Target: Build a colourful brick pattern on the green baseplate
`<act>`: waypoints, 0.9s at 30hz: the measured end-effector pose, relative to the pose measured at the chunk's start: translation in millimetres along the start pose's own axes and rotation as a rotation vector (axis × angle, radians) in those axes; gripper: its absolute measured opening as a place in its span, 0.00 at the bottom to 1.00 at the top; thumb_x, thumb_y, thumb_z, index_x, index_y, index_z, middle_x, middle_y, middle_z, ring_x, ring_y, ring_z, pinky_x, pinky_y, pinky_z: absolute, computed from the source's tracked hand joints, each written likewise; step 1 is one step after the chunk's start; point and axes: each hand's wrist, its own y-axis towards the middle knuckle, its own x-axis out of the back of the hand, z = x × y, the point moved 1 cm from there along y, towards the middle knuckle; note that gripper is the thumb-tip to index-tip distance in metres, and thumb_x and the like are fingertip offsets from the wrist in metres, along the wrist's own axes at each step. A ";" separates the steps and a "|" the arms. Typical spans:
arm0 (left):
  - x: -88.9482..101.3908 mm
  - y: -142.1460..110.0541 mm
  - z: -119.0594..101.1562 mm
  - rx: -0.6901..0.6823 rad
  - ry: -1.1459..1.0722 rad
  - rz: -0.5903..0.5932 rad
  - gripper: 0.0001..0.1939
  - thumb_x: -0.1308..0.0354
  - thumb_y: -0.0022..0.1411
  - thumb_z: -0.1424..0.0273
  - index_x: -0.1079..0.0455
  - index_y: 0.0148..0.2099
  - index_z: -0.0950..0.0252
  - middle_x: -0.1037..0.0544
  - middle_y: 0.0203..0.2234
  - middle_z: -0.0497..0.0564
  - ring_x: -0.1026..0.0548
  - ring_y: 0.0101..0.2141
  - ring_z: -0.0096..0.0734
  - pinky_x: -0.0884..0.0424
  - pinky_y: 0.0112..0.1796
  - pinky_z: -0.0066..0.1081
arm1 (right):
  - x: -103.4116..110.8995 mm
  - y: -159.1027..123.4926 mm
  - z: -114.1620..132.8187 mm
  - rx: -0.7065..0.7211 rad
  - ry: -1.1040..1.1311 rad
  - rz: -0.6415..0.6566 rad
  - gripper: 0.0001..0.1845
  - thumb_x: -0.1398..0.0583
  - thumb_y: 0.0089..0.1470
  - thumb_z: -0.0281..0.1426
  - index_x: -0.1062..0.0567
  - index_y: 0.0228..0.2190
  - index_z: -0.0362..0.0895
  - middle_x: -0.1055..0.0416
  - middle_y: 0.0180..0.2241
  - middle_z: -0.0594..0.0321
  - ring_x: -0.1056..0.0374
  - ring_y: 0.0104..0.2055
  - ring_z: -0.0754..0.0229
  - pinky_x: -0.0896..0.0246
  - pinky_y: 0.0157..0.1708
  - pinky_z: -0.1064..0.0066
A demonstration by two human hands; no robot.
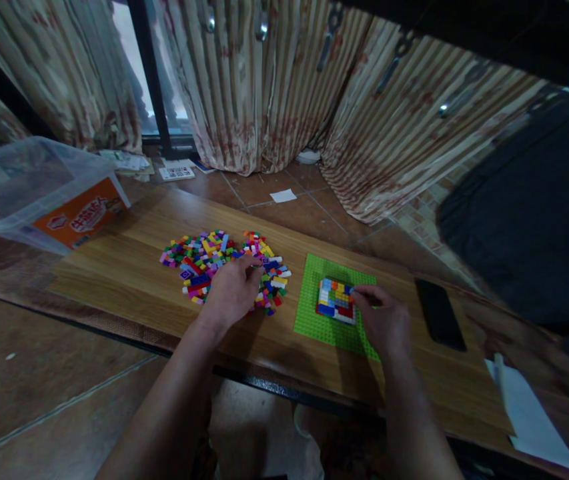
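My left hand (234, 287) is over a loose pile of colourful building bricks (209, 250), its thumb and fingers pinched together. Whatever may be between those fingertips is too small to make out. A green studded baseplate (309, 313) lies to the right of the pile. On it sits a low, roughly square brick build (331, 300) in white, blue, yellow, orange and red. My right hand (381, 313) is at the build's right edge, its fingertips closed on a small blue building brick (351, 291) at the upper right corner.
The wooden board (274, 347) carries the bricks and a black phone (439, 313) on the right. A clear plastic box (39, 193) with an orange label stands at the left end. White paper (534, 413) lies at the right. Striped curtains (254, 87) hang behind.
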 end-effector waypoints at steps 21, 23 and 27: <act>-0.7 -0.1 2.1 -0.013 -0.003 -0.005 0.16 0.50 0.62 0.66 0.24 0.44 0.65 0.23 0.25 0.51 0.27 0.27 0.35 0.35 0.30 0.30 | -2.3 -2.7 -7.4 0.098 -0.184 0.108 0.15 0.39 0.50 0.45 0.22 0.25 0.47 0.25 0.27 0.61 0.31 0.27 0.57 0.39 0.30 0.65; -1.1 0.0 2.5 -0.011 -0.005 -0.007 0.16 0.50 0.62 0.66 0.24 0.44 0.65 0.23 0.24 0.50 0.28 0.26 0.34 0.36 0.30 0.30 | -0.2 -2.0 -9.3 0.072 -0.143 0.127 0.16 0.37 0.48 0.46 0.21 0.26 0.46 0.24 0.27 0.61 0.31 0.27 0.58 0.39 0.30 0.65; -1.1 0.3 2.3 -0.013 0.014 -0.005 0.16 0.50 0.62 0.66 0.24 0.44 0.65 0.23 0.24 0.50 0.27 0.27 0.34 0.36 0.30 0.30 | 4.9 0.4 -15.2 0.020 -0.078 0.175 0.16 0.37 0.47 0.46 0.20 0.29 0.46 0.24 0.29 0.60 0.32 0.28 0.58 0.39 0.31 0.66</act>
